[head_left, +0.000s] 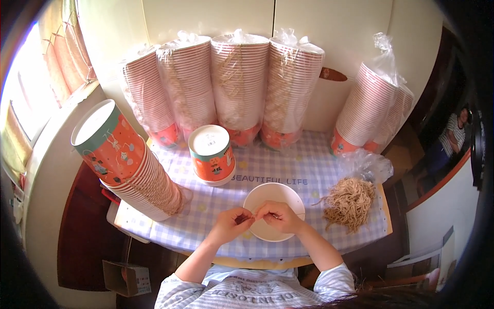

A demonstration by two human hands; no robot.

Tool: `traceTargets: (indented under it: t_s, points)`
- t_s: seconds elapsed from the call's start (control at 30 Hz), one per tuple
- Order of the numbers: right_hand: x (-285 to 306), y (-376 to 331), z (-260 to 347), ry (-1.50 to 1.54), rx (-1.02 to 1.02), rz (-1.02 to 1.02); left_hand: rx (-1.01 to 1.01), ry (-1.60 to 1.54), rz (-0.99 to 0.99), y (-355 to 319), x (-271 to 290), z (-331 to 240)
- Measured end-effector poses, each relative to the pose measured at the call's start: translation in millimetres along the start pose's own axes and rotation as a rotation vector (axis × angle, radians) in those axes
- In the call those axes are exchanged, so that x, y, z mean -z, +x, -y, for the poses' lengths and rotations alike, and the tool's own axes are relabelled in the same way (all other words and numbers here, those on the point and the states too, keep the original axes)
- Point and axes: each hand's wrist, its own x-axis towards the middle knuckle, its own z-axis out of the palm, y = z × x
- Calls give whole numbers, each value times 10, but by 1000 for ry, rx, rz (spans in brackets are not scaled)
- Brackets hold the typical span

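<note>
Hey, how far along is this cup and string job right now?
Looks early, though I cannot tell for sure. A short stack of upside-down cups may be finished ones, but no strings show on them. In hand: left hand and right hand pinch something small over an upright white cup. Left: the string pile is large, plus bagged stacks and an unwrapped leaning stack.

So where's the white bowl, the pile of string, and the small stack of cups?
Bowl [275,194]: head view, bare inside above the hands.
String pile [351,202]: head view, middle of the tangle.
Small cup stack [212,154]: head view, orange side of the top cup.
</note>
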Motion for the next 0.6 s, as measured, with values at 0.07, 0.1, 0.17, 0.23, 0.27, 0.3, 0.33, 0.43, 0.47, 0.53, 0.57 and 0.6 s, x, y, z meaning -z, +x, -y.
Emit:
traceTargets:
  t_s: [0.07, 0.1, 0.17, 0.23, 0.27, 0.3, 0.33, 0.43, 0.47, 0.53, 0.57, 0.6]
  points:
    - [18, 22, -19, -302, 133, -18, 77, -103, 76, -5, 38, 2]
    - [-6, 23, 8, -301, 135, -16, 77, -102, 73, -3, 44, 1]
    - [-83, 19, 97, -395, -117, -82, 70, -394, 94, 10, 56, -6]
    - [-107, 30, 83, -470, -33, -96, 86, -424, 124, 27, 91, 11]
    - [-108, 33, 73, -545, 51, -110, 102, -455, 154, 37, 102, 15]
    - [-102, 36, 59, -545, 51, -111, 102, -454, 154, 41, 101, 7]
    - [-93, 39, 41, -582, 72, -98, 99, -472, 159, 43, 98, -6]
    - [-74, 42, 22, -648, 99, -86, 65, -448, 162, 62, 99, 32]
    - [-78, 44, 16, -675, 106, -85, 35, -406, 156, 62, 106, 65]
    - [-90, 56, 20, -667, 111, -102, 20, -361, 126, 64, 126, 114]
    - [-95, 53, 32, -662, 113, -124, 4, -318, 102, 62, 132, 124]
    - [-98, 50, 45, -663, 113, -123, 4, -319, 101, 60, 141, 121]
